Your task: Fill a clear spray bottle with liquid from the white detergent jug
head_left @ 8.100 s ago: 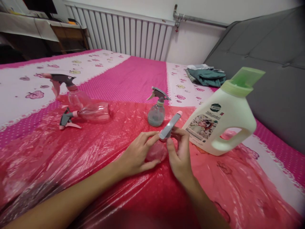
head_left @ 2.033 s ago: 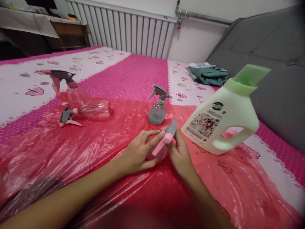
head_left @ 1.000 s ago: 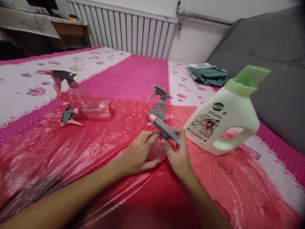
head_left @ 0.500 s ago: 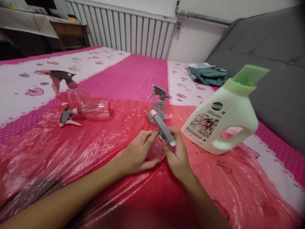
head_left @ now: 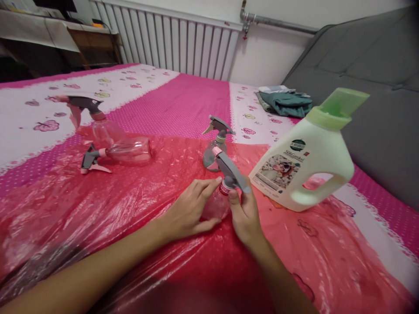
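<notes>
A small clear spray bottle [head_left: 216,206] stands on red plastic sheeting in front of me. My left hand [head_left: 191,209] is wrapped around its body from the left. At its neck, my right hand [head_left: 245,211] grips the grey and pink spray head [head_left: 231,171], fingers partly hidden behind it. The head sits over the bottle's neck, tilted, its pink nozzle pointing up and away to the left. Just behind stands another spray bottle [head_left: 214,151] with a grey head. To the right, a pale green detergent jug [head_left: 303,163] with a green cap stands close to my right hand.
On the left, a pink spray bottle [head_left: 132,150] lies on its side, in front of an upright spray bottle [head_left: 106,131]. The red plastic sheet [head_left: 131,205] covers part of the bed. Folded clothes [head_left: 286,101] lie near the grey headboard [head_left: 369,87]. A radiator [head_left: 176,41] lines the far wall.
The spray head has turned and shifted slightly right, exposing more of the bottle's neck. My right hand has moved a little with it. My left hand stays around the bottle.
</notes>
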Demonstrator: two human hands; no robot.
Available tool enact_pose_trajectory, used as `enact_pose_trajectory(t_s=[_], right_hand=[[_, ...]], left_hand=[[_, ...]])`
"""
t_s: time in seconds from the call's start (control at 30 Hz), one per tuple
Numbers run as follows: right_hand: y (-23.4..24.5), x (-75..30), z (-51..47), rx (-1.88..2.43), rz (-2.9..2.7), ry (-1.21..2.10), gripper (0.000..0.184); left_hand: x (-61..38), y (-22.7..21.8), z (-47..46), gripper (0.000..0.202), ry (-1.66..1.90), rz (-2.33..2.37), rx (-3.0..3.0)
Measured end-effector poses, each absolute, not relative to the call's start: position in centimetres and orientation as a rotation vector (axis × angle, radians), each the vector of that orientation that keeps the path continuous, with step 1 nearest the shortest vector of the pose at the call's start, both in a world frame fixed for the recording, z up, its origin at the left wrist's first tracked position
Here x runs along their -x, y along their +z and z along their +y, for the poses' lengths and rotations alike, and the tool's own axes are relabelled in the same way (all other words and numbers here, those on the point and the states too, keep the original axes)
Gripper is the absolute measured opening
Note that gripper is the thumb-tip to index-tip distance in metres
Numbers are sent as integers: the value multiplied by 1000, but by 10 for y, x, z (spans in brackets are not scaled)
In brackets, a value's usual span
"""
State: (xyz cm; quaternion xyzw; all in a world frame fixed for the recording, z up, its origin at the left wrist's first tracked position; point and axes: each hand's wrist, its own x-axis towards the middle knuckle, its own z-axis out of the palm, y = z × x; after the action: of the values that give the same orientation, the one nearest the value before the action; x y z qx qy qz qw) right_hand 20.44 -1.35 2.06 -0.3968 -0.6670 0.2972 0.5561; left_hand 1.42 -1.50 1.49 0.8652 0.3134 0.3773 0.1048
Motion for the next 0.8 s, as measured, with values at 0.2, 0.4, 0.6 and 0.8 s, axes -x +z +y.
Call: enact_pose_trajectory(t_s=[0.2, 0.4, 0.6, 0.8], right_hand=[[19, -202, -12, 943, -1475, 739, 42], [21, -204, -11, 964, -1528, 818, 39], [27, -205, -13, 964, -1537, 800, 35], [26, -203, -11, 982, -1519, 815, 42]], left_hand=[[-14, 16, -15, 96, 1108, 898, -2550], [-14, 15, -13, 101, 1091, 910, -2543], [-14, 14, -14, 101, 1114, 910, -2560], [-13, 13, -13, 104, 1094, 937, -2565]])
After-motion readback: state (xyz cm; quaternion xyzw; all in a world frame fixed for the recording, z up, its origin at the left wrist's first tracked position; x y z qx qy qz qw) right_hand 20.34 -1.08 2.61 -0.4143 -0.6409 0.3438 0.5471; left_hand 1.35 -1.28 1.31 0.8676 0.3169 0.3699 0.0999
